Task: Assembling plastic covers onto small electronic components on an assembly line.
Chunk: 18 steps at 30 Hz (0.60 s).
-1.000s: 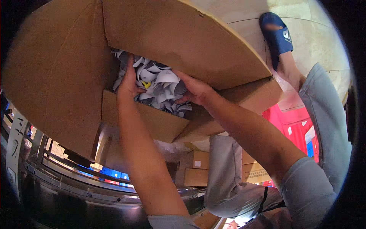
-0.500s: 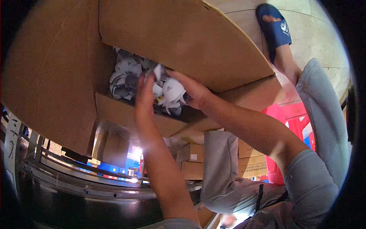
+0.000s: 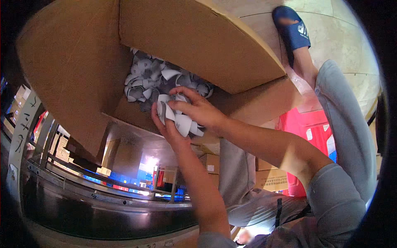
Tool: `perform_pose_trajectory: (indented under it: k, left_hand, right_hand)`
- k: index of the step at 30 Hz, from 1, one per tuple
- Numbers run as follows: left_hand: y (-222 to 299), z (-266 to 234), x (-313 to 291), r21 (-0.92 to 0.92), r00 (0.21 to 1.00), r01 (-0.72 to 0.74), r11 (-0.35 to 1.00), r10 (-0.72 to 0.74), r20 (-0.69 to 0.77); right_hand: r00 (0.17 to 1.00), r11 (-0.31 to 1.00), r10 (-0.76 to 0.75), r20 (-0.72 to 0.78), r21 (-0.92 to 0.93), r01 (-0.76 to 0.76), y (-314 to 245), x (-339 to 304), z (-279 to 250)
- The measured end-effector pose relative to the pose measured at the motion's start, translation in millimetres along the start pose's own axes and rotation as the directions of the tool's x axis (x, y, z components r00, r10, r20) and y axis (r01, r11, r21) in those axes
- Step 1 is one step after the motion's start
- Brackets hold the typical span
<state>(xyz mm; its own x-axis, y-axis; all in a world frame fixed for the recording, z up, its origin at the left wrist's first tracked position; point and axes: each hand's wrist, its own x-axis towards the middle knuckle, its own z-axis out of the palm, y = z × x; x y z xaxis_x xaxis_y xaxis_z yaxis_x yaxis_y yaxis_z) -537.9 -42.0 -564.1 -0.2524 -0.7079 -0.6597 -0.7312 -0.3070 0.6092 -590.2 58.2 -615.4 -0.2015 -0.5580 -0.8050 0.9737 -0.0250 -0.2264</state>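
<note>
Several curved white pieces with grey inner sides (image 3: 182, 123) are bunched between my hands, over the near edge of a big cardboard box (image 3: 165, 39). Cupped beneath and along their left side, my left hand (image 3: 168, 129) is closed on the bunch. My right hand (image 3: 200, 109) grips the same bunch from the right, its thumb and fingers bent round the upper pieces. Inside the box lies a heap of similar white and grey curved pieces (image 3: 142, 76). The exact kind of these pieces cannot be made out.
A metal-framed conveyor with a dark belt (image 3: 103, 221) runs along the lower left. Tall box flaps stand open around the heap. To the right are a red plastic stool-like object (image 3: 304, 128) and my foot in a blue slipper (image 3: 294, 31). Cardboard cartons (image 3: 271, 178) stand behind my leg.
Both hands have come out of the heap toward me, with a bunch of curved pieces between them. More of the heap now shows. The view has shifted slightly.
</note>
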Motion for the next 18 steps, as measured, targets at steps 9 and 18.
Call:
perform_pose_trajectory:
  k: [9, 18]
  left_hand:
    - [17.0, 4.6, -26.2, -0.262, 0.982, -0.19, 0.946, 0.186, -0.039]
    - [94.1, 27.8, -81.9, -0.327, 0.968, -0.252, 0.911, 0.238, -0.082]
  right_hand:
    - [0.948, 0.94, -0.318, -0.022, -0.139, 0.312, -24.1, -34.3, 23.0]
    - [0.842, 0.82, -0.537, 0.046, -0.208, 0.534, -79.3, -90.2, 34.8]
